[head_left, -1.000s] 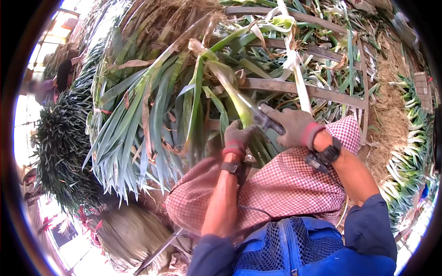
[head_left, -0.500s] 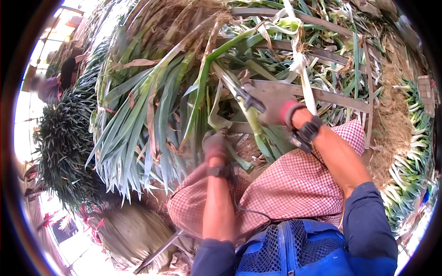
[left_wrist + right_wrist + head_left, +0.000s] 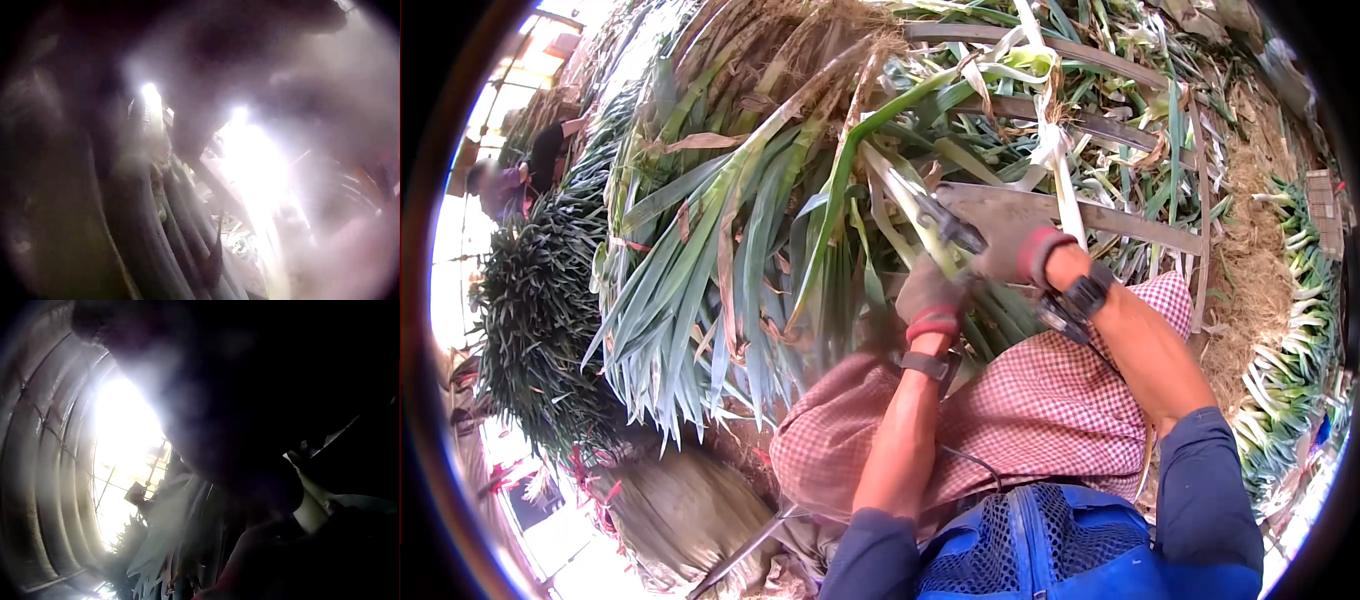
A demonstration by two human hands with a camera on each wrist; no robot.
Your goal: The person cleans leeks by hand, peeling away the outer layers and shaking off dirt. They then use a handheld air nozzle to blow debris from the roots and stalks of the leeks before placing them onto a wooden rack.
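In the head view the gloved left hand [image 3: 932, 298] curls round the lower part of a thick leek stalk [image 3: 897, 190], its fingertips partly hidden. Just above and to the right, the gloved right hand [image 3: 1012, 245] grips a dark-handled tool [image 3: 948, 224], which lies against that stalk. The stalk slants from upper left down to the hands, with green leaves spreading below them. The left wrist view is hazy, with long leaves [image 3: 178, 237] under a dark hand. A piece of pale stalk [image 3: 310, 512] shows beside the dark hand in the right wrist view.
A large heap of leeks [image 3: 700, 230] lies left of the hands. Curved slats [image 3: 1130, 218] cross loose leaves behind them. Checked cloth [image 3: 1040, 400] covers the lap. Trimmed leeks [image 3: 1280, 370] line the far right, and another person [image 3: 500, 190] is at the far left.
The left hand dropped away from the stalk, then came back up and right to it. The right hand and tool moved left and up onto the stalk, then stayed close by. A pale leafy top end left the stalk.
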